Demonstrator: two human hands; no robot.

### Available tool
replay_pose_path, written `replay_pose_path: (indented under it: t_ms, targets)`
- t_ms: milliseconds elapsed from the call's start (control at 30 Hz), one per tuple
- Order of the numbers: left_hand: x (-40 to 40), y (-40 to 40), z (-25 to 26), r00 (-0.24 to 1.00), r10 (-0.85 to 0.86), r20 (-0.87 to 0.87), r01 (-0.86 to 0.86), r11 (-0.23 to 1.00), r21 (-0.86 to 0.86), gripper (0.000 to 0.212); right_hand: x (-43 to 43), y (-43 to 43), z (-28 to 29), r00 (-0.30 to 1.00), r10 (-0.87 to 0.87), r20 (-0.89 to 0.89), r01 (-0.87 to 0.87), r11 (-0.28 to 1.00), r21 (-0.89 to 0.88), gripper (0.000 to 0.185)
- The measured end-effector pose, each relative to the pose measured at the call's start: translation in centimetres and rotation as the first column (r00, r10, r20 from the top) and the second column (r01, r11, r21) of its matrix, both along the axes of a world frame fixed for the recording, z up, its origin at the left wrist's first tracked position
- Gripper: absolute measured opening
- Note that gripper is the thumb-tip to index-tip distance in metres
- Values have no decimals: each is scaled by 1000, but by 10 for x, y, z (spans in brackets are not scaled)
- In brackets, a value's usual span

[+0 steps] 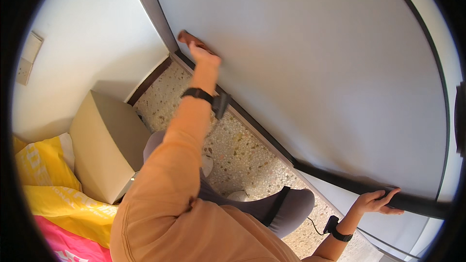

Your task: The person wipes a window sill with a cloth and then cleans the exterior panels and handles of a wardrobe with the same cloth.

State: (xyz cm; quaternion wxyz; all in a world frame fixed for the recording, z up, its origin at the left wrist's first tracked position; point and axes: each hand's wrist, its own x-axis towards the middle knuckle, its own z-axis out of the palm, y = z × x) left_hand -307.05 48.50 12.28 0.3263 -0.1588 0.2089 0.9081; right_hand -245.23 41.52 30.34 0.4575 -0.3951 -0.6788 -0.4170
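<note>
A large pale grey panel [298, 72] with a black border stands before me. My left hand [204, 55] reaches to its lower left corner, holding a brown cloth [194, 40] flat against the surface. Part of the cloth is hidden under the palm, and the hand is slightly blurred. At the lower right, my right hand [378, 202] grips the panel's black lower edge [338, 182], its fingers partly spread over it. Each wrist bears a black strap with a small device.
A beige box [105, 149] stands left of my legs, beside yellow plastic bags [47, 163] and a pink bag [74, 240]. A white wall with a socket plate [29, 58] rises at left. Speckled terrazzo floor [236, 142] lies below. A thin black cable [316, 227] hangs near my right wrist.
</note>
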Motion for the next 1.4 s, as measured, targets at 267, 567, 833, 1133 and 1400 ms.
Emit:
replay_pose_path:
  t_ms: [267,567,833,1133,1400]
  targets:
    - [20,3,-68,964,-231,-132,183,936,-299,70,-3,-2,-7,989,-143,-22,140,984,-109,45]
    - [347,-45,-79,430,-817,385,746,562,358,31,-27,-4,4,987,-158,7,158,981,-113,51]
    - [472,-69,-78,173,-871,459,568,469,677,39,-36,-5,7,975,-205,81,215,966,-145,52]
    - [374,-32,-108,145,-663,735,662,617,426,42,-60,-31,9,889,-443,112,456,838,-300,57]
    - [173,-15,-123,906,-240,349,277,959,-58,55,-61,-33,4,901,-425,87,434,889,-150,53]
